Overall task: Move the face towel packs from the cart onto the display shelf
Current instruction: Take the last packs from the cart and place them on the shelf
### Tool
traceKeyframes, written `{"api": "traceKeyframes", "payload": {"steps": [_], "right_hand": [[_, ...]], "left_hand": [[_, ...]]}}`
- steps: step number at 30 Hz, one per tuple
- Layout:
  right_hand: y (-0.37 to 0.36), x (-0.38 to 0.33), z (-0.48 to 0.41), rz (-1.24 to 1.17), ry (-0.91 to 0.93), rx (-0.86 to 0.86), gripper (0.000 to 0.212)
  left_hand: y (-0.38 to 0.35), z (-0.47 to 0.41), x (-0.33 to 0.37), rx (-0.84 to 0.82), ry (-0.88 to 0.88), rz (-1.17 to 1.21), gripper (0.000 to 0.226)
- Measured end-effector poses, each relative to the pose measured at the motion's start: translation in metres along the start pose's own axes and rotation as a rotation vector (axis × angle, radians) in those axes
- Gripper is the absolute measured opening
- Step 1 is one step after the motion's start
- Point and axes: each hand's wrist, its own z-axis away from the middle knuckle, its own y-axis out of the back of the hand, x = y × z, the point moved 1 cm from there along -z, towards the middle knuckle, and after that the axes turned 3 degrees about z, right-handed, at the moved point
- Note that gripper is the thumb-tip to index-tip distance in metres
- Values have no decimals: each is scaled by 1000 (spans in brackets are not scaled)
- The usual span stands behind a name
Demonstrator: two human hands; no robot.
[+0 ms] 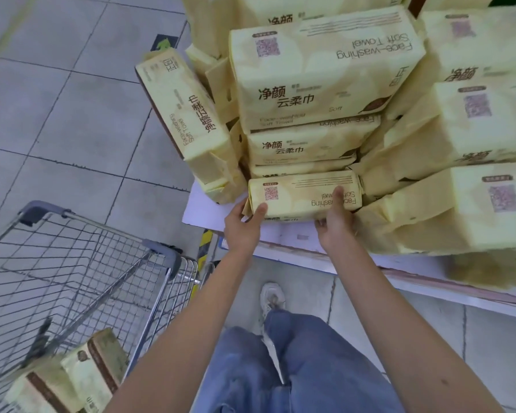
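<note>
Face towel pack (304, 195), long axis left-right, abuts stacked packs (325, 79) behind it; fingers of left hand (242, 226) and right hand (336, 223) grip it.

Cart (81, 263) left of shelf (280, 239)

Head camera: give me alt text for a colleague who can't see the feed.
The left hand and right hand grip one face towel pack at the front of the display shelf, in front of a tall stack of matching packs. At lower left, the wire cart holds at least two more packs.
</note>
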Motion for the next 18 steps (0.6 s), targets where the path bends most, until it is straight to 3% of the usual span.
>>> {"api": "traceKeyframes", "payload": {"steps": [4, 10, 14, 16, 18], "right_hand": [[5, 0, 5, 90, -30, -48, 56], [-4, 17, 55, 302, -26, -174, 47], [-30, 57, 98, 640, 116, -454, 33], [-48, 81, 118, 847, 221, -585, 36], [-60, 97, 133, 989, 319, -714, 26]], "left_hand": [[9, 0, 4, -20, -20, -53, 44], [60, 22, 11, 72, -64, -113, 48], [120, 52, 5, 169, -144, -156, 36], [156, 74, -5, 281, -176, -243, 33], [183, 95, -16, 387, -178, -294, 31]]}}
